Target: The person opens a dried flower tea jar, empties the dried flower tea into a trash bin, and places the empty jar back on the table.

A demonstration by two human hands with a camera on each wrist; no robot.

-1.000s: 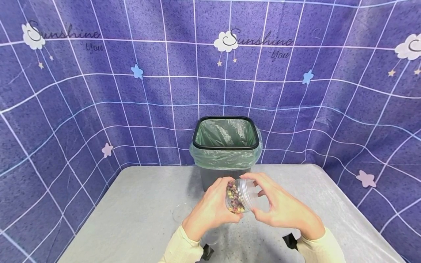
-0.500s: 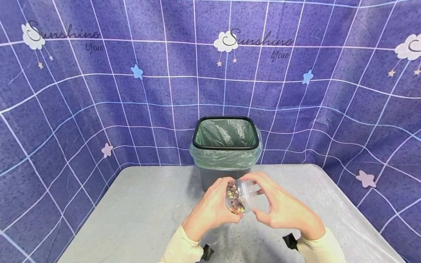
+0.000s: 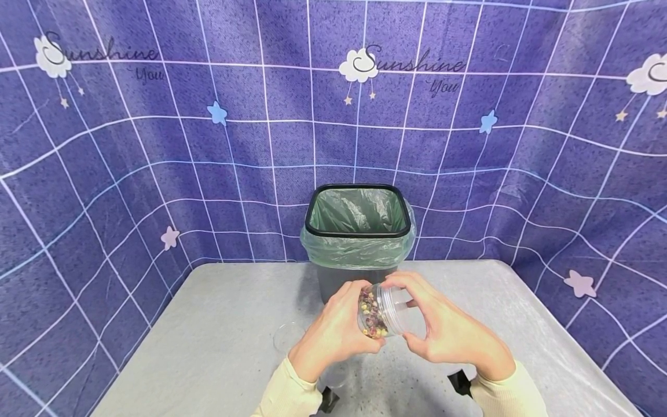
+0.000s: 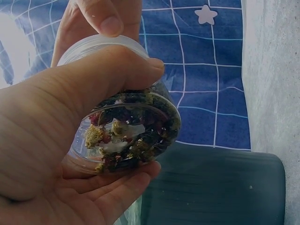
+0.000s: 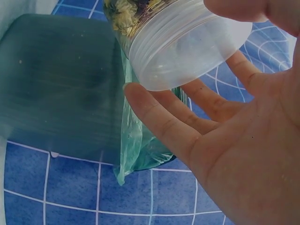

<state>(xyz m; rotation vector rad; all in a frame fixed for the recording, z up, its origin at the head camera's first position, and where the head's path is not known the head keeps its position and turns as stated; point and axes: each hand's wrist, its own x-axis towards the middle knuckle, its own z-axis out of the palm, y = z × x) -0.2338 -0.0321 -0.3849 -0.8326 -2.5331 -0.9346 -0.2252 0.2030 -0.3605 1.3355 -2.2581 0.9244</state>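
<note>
A clear round jar (image 3: pixel 371 315) of dried flower buds, yellow and dark red, is held tilted on its side over the table in the head view. My left hand (image 3: pixel 336 324) grips the jar's body, its thumb across the side and fingers beneath in the left wrist view. On the jar's right-facing end sits a translucent screw lid (image 5: pixel 187 47). My right hand (image 3: pixel 443 324) holds this lid by its rim, between the thumb and spread fingertips. The palm stands apart from the lid's flat top in the right wrist view.
Behind the hands stands a grey bin (image 3: pixel 344 281) with a black rim and a green liner bag (image 3: pixel 359 252). A clear round piece (image 3: pixel 288 339) lies on the grey table (image 3: pixel 229 324) left of my left hand. Purple gridded cloth (image 3: pixel 292 139) hangs around the table.
The right hand's fingers have shifted very slightly on the lid. The left hand and the jar keep nearly the same place.
</note>
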